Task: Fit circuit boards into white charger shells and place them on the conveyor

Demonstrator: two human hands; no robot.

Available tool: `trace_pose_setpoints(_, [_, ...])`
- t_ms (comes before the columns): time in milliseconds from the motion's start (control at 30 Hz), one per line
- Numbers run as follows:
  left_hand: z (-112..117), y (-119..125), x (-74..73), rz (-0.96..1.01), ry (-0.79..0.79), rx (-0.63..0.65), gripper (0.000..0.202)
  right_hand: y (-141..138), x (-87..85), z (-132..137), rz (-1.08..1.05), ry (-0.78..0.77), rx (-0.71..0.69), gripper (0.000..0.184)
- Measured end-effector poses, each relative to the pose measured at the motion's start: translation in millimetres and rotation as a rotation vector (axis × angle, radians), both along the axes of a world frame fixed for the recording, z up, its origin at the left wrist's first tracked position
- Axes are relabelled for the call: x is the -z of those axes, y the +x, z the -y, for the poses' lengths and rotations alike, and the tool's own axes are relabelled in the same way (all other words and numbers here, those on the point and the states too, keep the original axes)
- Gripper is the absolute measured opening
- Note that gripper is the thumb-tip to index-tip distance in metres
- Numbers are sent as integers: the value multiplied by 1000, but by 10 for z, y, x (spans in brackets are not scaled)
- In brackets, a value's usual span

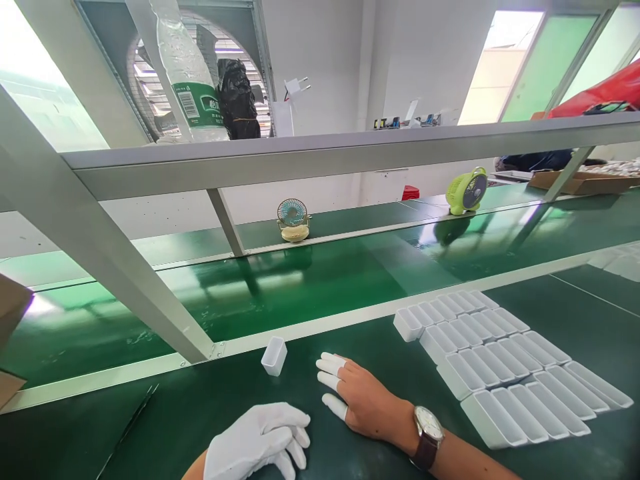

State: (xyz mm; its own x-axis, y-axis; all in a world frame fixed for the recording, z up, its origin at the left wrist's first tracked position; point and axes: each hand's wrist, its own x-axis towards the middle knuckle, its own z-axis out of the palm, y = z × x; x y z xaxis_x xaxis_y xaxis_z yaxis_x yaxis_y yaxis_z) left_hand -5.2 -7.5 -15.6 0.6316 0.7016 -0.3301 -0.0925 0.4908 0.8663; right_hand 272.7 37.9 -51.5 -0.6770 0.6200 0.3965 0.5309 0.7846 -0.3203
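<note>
Your left hand [260, 443] in its white glove rests curled on the desk [200, 413], holding nothing. Your right hand [357, 397] lies flat, fingers together. A quick reach could tip the small white box [275, 355].

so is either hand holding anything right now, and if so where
Nothing is held. The gloved left hand and the right hand with finger cots both rest flat on the green table; the small white plastic case stands untouched just beyond them.

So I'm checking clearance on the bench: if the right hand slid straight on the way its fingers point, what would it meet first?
The right hand points up-left along the green bench. The small white plastic case standing upright lies just ahead of its fingertips, perhaps slightly left of the line; beyond that is the pale rail edging the conveyor.
</note>
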Motion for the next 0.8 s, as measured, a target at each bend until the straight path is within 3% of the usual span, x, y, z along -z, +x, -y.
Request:
trace_pose_setpoints(233, [20, 7, -38, 17, -3, -5, 38, 0, -8, -3, 34, 10, -6, 45])
trace_pose_setpoints(800, [-1, -24, 68, 21, 18, -3, 37, -4, -11, 1, 20, 0, -4, 48])
